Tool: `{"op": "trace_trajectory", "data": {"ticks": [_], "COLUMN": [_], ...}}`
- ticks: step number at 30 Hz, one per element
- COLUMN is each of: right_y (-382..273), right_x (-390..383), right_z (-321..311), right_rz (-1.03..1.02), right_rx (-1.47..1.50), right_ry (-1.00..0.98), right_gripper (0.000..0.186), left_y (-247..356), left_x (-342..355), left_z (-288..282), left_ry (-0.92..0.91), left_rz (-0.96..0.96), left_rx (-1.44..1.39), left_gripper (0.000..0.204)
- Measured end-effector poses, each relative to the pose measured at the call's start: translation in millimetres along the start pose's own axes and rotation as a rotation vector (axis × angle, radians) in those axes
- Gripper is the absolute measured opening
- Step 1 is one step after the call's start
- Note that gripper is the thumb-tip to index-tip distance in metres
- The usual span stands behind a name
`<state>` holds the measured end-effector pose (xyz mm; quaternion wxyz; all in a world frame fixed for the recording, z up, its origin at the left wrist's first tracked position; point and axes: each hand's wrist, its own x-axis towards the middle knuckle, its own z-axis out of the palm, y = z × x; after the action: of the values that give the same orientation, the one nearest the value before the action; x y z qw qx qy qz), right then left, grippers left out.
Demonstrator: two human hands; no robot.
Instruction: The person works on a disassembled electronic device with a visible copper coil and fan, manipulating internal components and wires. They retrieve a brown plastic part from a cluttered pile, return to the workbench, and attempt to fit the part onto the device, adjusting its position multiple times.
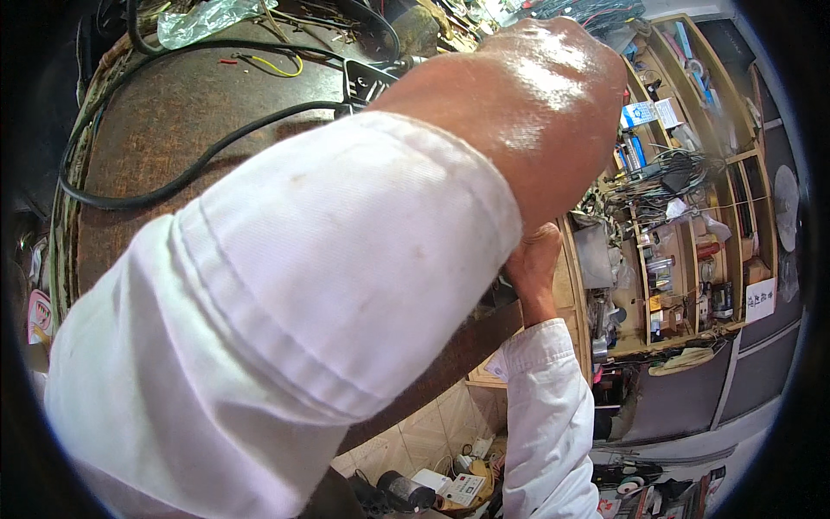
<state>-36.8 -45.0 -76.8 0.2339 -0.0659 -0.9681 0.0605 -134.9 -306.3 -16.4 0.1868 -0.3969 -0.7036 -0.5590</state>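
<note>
My left forearm in a white sleeve crosses the view, with my left hand (571, 73) at upper right, knuckles bent and fingertips out of sight; what it holds is hidden. Beneath it, at centre right, my right hand (536, 259) shows its thumb side; its fingers disappear behind my left arm. Both hands are over the worn bench top (173, 112). A thick black cable (138, 201) loops across the bench toward a black slotted part (363, 82) partly covered by my left arm. A short yellow wire (285, 71) lies nearby.
A clear plastic bag (199, 22) and tangled scraps lie along the bench's back. To the right stand wooden compartment shelves (735, 233) crowded with tools, wire and small boxes. Below the bench edge, cartons (458, 489) and a black cylinder (402, 489) sit by a tiled surface.
</note>
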Motion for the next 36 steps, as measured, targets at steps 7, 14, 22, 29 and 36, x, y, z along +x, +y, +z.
{"op": "trace_trajectory", "data": {"ticks": [7,14,22,29,36], "right_y": [-5,-6,-4,-2,-2], "right_x": [-2,-2,-3,-3,-2], "right_z": [-1,1,2,5,4], "right_rz": [-0.025,0.051,-0.031,-0.016,-0.033], "right_rx": [-0.033,0.055,0.004,0.004,-0.011], "right_ry": [0.030,0.004,0.020,0.020,0.028], "right_gripper": [0.014,0.015,0.014,0.013,0.012], "left_y": [-1,-5,11,10,10], "left_x": [5,4,0,-7,0], "left_z": [-8,-5,-4,-13,-13], "left_ry": [0.000,0.024,0.017,-0.008,-0.014], "left_rz": [0.068,0.128,-0.064,-0.044,-0.031], "left_rx": [-0.053,-0.101,-0.047,-0.018,-0.015], "left_gripper": [0.025,0.026,0.027,0.027,0.027]}}
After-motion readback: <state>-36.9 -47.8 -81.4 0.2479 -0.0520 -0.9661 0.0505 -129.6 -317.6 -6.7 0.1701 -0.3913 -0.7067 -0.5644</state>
